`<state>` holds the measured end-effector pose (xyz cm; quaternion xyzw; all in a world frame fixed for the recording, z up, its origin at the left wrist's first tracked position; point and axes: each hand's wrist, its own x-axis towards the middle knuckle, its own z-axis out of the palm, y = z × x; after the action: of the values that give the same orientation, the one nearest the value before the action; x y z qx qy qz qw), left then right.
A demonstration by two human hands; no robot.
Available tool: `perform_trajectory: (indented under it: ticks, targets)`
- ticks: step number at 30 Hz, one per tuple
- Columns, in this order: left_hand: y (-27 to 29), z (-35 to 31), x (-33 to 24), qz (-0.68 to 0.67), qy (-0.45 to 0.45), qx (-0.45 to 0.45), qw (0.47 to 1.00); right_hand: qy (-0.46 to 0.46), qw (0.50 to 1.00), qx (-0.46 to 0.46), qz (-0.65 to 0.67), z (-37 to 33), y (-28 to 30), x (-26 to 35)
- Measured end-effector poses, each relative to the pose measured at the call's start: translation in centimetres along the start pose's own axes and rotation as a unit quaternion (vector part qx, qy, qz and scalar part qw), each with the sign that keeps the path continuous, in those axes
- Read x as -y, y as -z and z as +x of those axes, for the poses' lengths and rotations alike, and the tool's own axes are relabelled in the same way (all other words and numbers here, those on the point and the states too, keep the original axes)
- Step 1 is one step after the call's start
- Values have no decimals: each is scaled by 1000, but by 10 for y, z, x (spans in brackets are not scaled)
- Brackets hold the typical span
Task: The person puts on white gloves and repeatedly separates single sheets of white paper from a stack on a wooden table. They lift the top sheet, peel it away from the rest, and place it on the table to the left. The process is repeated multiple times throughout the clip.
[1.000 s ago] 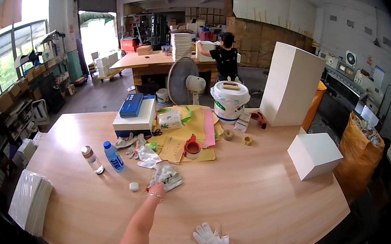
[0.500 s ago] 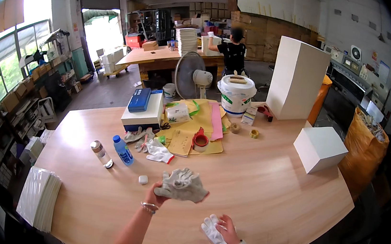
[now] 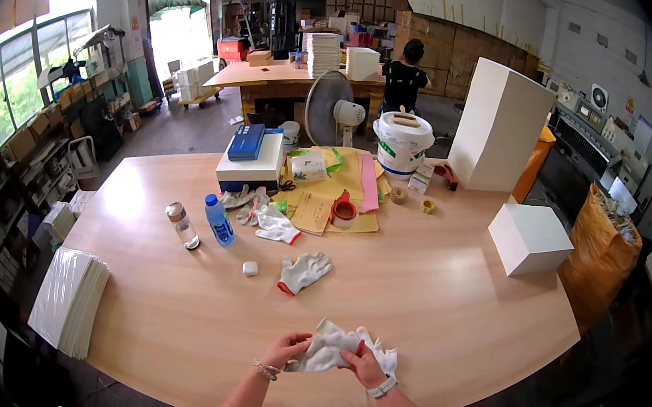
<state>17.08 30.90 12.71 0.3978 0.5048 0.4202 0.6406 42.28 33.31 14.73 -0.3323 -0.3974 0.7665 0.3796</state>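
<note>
While fingers of left hand (image 3: 287, 350) and right hand (image 3: 362, 366) are clamped on a white glove (image 3: 328, 348), its long axis is held roughly crosswise, direction unclear.

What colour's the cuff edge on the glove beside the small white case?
Cuff edge: red, head view.

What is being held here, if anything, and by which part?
A white glove: the left hand holds its left edge, the right hand its right side. Whether cuff or fingers, I cannot tell.
</note>
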Motion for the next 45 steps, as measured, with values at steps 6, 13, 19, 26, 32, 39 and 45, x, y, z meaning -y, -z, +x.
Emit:
perform_trajectory:
  ticks: [6,13,19,26,32,39,45]
  targets:
    - [13,-13,47,-47,-58,-230,970,-42,995,-57,63,-30,28,-20]
    - [27,-13,39,-14,-101,-280,954,-87,990,-23,-110,8,41,-17]
    - [37,-40,55,-43,-100,-275,955,70,991,3,-110,160,-31,66]
    - [31,-108,162,-40,-9,-274,961,174,917,5,-358,307,-36,-6]
    - [36,-114,215,1,58,-162,985,196,686,-29,-701,305,-31,-127]
    - [8,-91,144,-106,-25,-297,949,7,859,208,-467,146,-38,-165]
    - [9,-77,163,90,-56,-291,951,204,877,44,-432,6,-68,-120]
